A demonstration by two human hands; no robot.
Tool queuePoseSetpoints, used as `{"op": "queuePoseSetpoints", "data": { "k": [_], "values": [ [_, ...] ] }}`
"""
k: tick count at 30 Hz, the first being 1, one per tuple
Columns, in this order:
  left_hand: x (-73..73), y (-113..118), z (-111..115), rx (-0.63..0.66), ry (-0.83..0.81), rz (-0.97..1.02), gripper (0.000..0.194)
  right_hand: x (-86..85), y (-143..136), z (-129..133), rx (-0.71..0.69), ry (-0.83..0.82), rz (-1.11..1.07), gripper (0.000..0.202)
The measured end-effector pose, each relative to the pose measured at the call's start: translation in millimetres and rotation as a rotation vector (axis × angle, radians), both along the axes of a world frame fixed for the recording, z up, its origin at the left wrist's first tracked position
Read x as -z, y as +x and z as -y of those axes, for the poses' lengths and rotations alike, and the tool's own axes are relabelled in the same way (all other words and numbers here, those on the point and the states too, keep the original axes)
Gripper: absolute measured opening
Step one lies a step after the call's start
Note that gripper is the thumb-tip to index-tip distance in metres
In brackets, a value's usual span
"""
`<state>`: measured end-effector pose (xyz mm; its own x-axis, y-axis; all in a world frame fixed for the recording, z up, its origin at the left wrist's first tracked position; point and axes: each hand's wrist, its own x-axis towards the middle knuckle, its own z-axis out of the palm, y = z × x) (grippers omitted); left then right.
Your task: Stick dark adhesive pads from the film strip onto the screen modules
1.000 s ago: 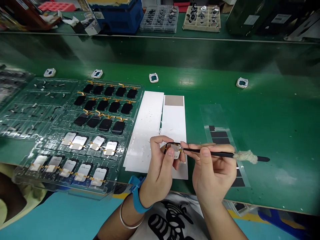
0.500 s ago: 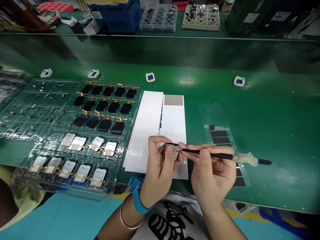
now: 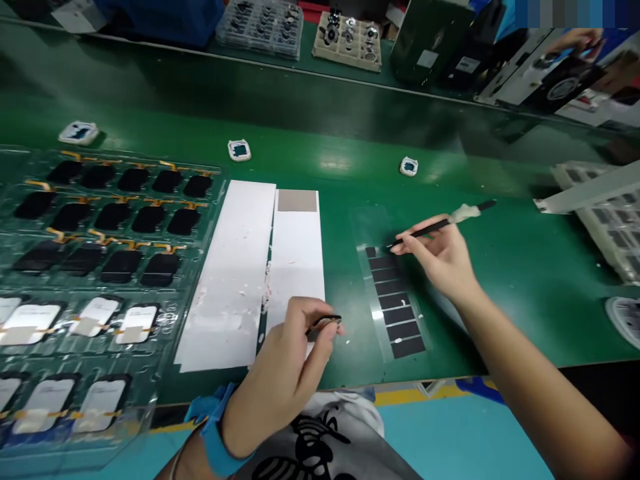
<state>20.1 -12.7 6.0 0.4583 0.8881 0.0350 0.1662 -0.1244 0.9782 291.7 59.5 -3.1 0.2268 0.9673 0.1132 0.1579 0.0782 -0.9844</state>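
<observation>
Left hand (image 3: 283, 363): fingers closed in a pinch, thumb against index, on a small dark-rimmed module (image 3: 325, 322), raised over the near right corner of the right-hand white sheet (image 3: 300, 260); module seen nearly edge-on, its faces not readable. Right hand (image 3: 443, 260): fingers closed pen-fashion on a slim black tool (image 3: 427, 231), wrap (image 3: 465, 213) toward its rear end. Tip points at the upper right edge of a clear strip (image 3: 406, 313) bearing dark pieces, which lies on the tabletop (image 3: 505, 273) right of the sheets; top piece (image 3: 371, 252) looks shorter than those below. Contact between tip and strip cannot be confirmed; whether the tip grips anything, likewise. Step in hand, as judged: tool work at the top of the strip, module held aside. Method notes: approach low, nearly flat to the film, and work from one corner, since a steep jab would likely crease or tear a thin piece. Strip appears unpinned and neither hand bears on it, so a slow, shallow pull should be safer than a quick lift. Grip the module by its rim only, with light pressure, as flexing could harm it. Hold it clear of the pale flecks (image 3: 243, 293) scattered on the sheets; grit would probably spoil a clean surface. Rest the right hand's heel for steadiness.
</observation>
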Motion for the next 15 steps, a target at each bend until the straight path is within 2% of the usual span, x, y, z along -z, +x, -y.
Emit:
{"op": "queuePoseSetpoints", "data": {
  "k": [3, 7, 10, 15],
  "values": [
    [-4.7, 12.4, -1.9, 0.152, 0.164, -0.21, 0.013, 11.1, 0.6, -4.7, -0.04, -0.021, -0.014, 0.042],
    [-9.8, 35.2, -7.9, 0.255, 0.375, -0.425, 0.022, 11.7, -9.4, -1.1, -0.056, -0.044, -0.015, 0.04],
    [-8.5, 47.6, -11.2, 0.274, 0.502, -0.527, 0.037, 11.0, -10.9, 0.9, -0.049, -0.057, -0.023, 0.039],
    [-2.2, 53.6, -11.3, 0.229, 0.584, -0.625, 0.041, 13.8, -7.6, 0.5, -0.039, -0.068, -0.037, 0.038]
  ]
}}
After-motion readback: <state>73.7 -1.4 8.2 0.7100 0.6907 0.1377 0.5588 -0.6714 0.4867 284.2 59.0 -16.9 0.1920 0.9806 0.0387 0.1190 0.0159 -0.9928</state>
